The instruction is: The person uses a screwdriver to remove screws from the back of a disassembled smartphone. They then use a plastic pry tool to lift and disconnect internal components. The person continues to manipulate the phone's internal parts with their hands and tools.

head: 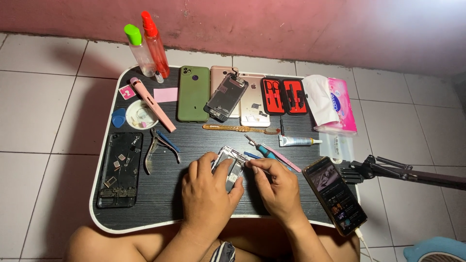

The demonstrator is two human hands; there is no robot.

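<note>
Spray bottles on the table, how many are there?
2. The green-capped spray bottle and the red spray bottle stand side by side at the far left corner of the black table. A tiny vial stands before them.

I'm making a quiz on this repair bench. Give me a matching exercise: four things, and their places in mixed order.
1. green phone
2. pliers
3. tissue pack
4. lit phone

a. table's far right
b. right of the right hand
c. below the spray bottles
d. left of the left hand

Pairs: 1-c, 2-d, 3-a, 4-b
</note>
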